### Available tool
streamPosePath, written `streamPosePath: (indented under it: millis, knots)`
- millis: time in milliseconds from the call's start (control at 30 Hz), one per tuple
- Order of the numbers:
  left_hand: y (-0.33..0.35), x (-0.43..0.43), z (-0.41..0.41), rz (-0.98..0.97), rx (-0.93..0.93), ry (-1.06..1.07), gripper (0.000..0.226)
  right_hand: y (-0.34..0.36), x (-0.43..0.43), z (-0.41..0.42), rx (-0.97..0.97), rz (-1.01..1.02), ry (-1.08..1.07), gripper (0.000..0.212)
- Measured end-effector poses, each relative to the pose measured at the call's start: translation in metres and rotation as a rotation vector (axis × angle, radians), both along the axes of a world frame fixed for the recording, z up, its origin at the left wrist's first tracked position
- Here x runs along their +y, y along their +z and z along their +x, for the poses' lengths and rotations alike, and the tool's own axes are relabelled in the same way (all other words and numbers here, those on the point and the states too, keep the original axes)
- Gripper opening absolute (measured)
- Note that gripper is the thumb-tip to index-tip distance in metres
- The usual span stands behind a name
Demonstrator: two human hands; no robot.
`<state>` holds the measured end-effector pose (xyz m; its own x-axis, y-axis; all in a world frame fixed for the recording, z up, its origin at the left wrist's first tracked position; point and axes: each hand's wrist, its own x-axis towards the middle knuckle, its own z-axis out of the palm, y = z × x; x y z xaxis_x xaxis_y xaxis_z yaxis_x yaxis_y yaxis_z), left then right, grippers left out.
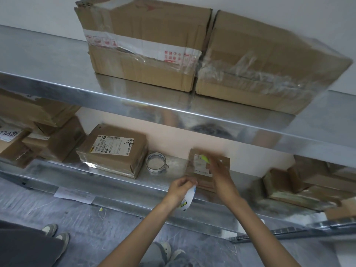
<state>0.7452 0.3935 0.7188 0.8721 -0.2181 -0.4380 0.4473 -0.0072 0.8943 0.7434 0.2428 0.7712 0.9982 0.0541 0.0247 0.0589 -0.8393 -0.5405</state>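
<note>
My left hand [178, 187] pinches a white label sheet [188, 197] that hangs down in front of the lower shelf edge. My right hand [219, 170] grips a yellow-green marker [205, 158], its tip over the white label of a small brown parcel [200, 170] on the lower metal shelf. The hand hides part of the parcel. Motion blurs the right hand and the marker.
A roll of clear tape [156, 162] stands left of the parcel, beside a labelled cardboard box [113, 151]. More boxes lie at the far left [38, 137] and right [308, 182]. Two large cartons [146, 45] sit on the upper shelf [134, 101]. Another person's shoes [55, 233] stand on the floor.
</note>
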Motion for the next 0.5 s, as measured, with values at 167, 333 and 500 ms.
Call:
streamPosePath:
  millis: [167,333,500]
  knots:
    - [0.018,-0.005,0.004,-0.065,0.007,-0.047,0.011,0.005,-0.011,0.003,-0.070,-0.022,-0.118,0.046]
    - [0.031,-0.007,0.002,-0.071,0.032,-0.130,0.012,-0.013,-0.024,0.008,-0.237,-0.248,-0.326,0.030]
    - [0.045,-0.007,0.003,-0.086,0.011,-0.162,0.011,-0.038,-0.055,0.000,-0.229,-0.087,-0.574,0.023]
